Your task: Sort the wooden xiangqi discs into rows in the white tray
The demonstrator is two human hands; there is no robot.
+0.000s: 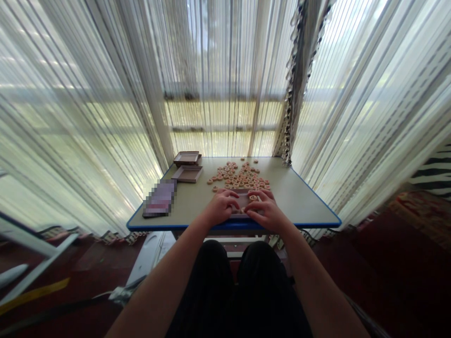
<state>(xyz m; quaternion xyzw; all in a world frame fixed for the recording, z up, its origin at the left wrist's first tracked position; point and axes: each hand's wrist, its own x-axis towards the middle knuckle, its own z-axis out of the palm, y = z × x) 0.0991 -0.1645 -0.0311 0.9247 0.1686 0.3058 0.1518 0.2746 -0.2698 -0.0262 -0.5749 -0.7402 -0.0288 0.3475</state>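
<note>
A shallow, pale mauve box (pixel 241 192) lies at the table's front edge, directly before me. My left hand (pixel 221 206) rests over its left side, fingers curved and apart, reaching inside the wall. Across from it, my right hand (pixel 265 210) spreads its fingers over the right side. Beside those right fingers sits a round wooden game piece (pixel 252 198) with a dark mark. Another small piece (pixel 243 210) shows near the right fingertips. Whether either hand grips the box wall is hard to see. Just beyond the box, a heap of similar round pieces (pixel 243 178) is scattered.
At the table's far left are an open shallow box (pixel 188 174) and stacked box parts (pixel 186 157). A blurred-out flat purple item (pixel 160 199) lies at the left. The table (pixel 299 202) has a blue edge. Sheer curtains (pixel 225 94) hang around it.
</note>
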